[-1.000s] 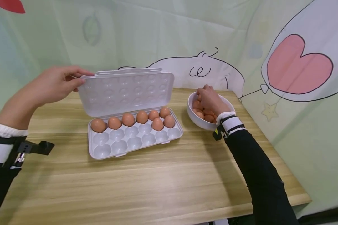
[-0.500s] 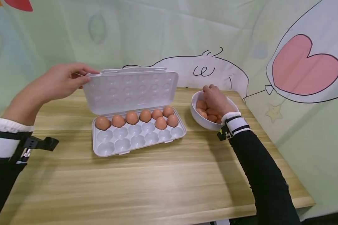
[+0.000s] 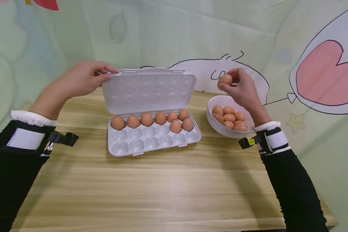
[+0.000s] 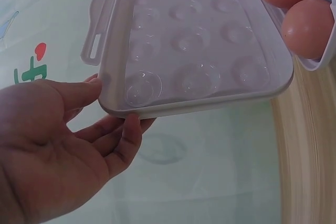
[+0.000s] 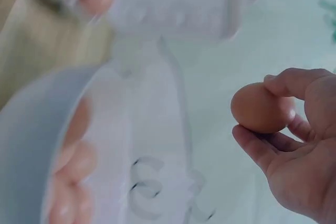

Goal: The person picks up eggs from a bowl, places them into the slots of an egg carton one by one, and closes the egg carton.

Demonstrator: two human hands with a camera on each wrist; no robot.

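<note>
One brown egg [image 3: 225, 82] is held in the air above the far left part of the rim of a white bowl [image 3: 220, 127], apart from the rim. The right hand [image 3: 243, 88] grips this egg, with the thumb on one side and the fingertips on the other. The bowl stands near the far right corner of the table [image 3: 162, 183] and contains several brown eggs [image 3: 229, 118], piled together.

To the left of the bowl, toward the table's far edge, sits a white egg tray [image 3: 137, 145] with three rows of cups. Eight eggs [image 3: 147, 119] occupy the tray: six fill the back row, and two sit at the right end of the middle row. The translucent lid [image 3: 149, 93] is raised and leans back along the tray's far edge. The left hand [image 3: 85, 79] pinches the lid's upper left corner between thumb and fingers.

Both forearms wear black sleeves [image 3: 295, 187] with white cuffs; a small black device [image 3: 63, 138] is strapped at each wrist. Behind the table's far edge hangs a pale green backdrop [image 3: 162, 35] bearing a pink heart [image 3: 326, 74].
</note>
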